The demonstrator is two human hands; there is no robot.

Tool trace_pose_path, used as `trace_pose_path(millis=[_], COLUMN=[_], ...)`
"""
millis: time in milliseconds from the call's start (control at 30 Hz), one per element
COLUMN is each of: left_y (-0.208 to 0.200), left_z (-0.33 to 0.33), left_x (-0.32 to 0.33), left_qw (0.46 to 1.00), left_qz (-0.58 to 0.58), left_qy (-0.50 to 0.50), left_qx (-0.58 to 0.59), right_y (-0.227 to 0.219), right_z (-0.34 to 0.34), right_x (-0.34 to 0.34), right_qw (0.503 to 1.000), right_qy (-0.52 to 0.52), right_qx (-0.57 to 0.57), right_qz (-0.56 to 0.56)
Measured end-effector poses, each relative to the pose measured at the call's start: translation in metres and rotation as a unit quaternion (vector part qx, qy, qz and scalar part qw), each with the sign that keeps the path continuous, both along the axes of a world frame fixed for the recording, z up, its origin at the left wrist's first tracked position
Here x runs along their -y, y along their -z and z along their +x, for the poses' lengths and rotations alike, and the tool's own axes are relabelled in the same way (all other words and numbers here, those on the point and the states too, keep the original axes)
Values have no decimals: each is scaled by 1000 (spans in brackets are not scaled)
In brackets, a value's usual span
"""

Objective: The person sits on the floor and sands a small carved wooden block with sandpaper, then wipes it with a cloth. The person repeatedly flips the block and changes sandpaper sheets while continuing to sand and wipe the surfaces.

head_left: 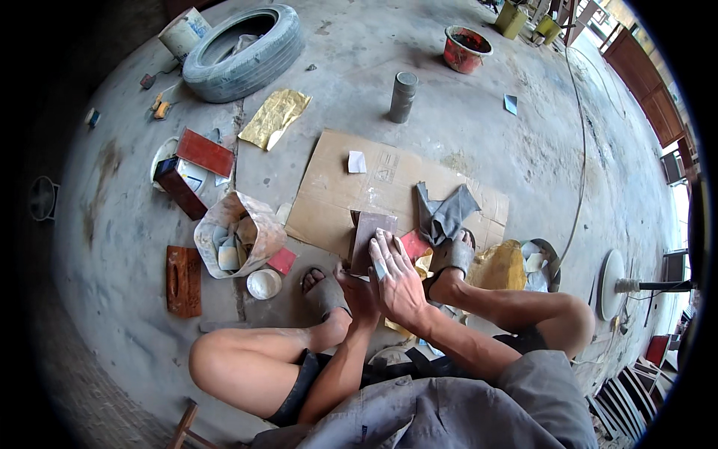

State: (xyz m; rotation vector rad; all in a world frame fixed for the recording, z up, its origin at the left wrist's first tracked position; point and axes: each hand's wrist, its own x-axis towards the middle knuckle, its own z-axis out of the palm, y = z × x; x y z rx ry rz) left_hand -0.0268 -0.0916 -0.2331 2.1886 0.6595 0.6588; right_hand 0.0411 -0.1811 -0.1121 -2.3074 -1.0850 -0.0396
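Observation:
A dull brown, flat-sided wooden piece (372,230) stands tilted between my feet, above the near edge of a cardboard sheet (321,179). My left hand (359,293) is closed round its lower left side, the fingers partly hidden. Across its right side lies my right hand (398,283), fingers stretched out and pressed flat, dusty at the tips. A pale bluish patch shows on one of these fingers; whether anything is under the palm is hidden. Just right of the piece are a red scrap (413,244) and a dark grey cloth (446,212).
On the left stand a cut-open tub (260,230) of scraps, a small white cup (264,284), a carved wooden block (183,281) and red-brown boards (205,153). Farther off are a tyre (247,63), a grey cylinder (403,97) and a red bucket (461,60). A fan (612,284) stands right.

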Motion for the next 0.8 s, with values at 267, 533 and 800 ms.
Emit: trace_pose_path(millis=[267, 533, 800], left_y=[-8, -15, -23], left_z=[0, 4, 3], left_x=[5, 3, 1], left_qw=[1000, 995, 999], left_qz=[-10, -100, 39], left_qy=[-18, -15, 3], left_qx=[20, -11, 1], right_y=[-4, 8, 0], right_z=[1, 14, 24], right_x=[-3, -6, -18], right_qw=[1000, 999, 1000], right_qy=[5, -8, 0], right_qx=[-3, 31, 21], right_qz=[29, -8, -5])
